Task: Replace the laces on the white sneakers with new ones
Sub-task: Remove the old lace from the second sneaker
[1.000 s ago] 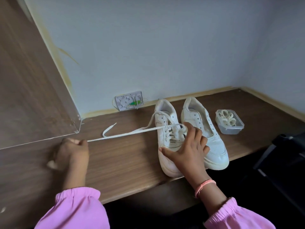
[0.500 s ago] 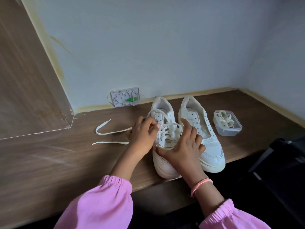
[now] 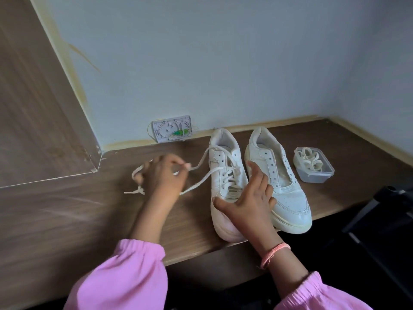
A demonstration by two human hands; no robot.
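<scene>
Surface [image 3: 67, 220]: brown wood grain, set into a corner between pale walls; everything below is carried on it.
Panel [image 3: 33, 119]: a wooden side board is seen at the left, its lower corner chipped.
Left shoe [image 3: 223, 211]: white, laid toe toward the near edge and heel toward the back wall; a lace is threaded through its lower eyelets only.
Right shoe [image 3: 290, 202]: white, placed just beside the first and parallel to it; its eyelets are seen bare.
Right hand [image 3: 250, 204]: laid flat over the left shoe's toe and tongue, thumb against the shoe's left side, fingers [image 3: 257, 175] spread and slack; the shoe is pressed down, nothing is pinched.
Left hand [image 3: 163, 177]: blurred, held just left of the left shoe; its fingers are curled and closed on the lace.
Lace [image 3: 201, 163]: cream and flat; two strands are drawn from the left shoe out to the left hand, and the loose ends are trailed on the surface beyond it, one end knotted.
Box [image 3: 317, 173]: clear plastic, lidless, set just right of the right shoe, apart from it.
New laces [image 3: 310, 158]: cream, coiled inside the box.
Wall plate [image 3: 172, 129]: white, fixed at the foot of the back wall, a green part at its middle.
Wristband [image 3: 274, 253]: orange thread, worn on the right wrist.
</scene>
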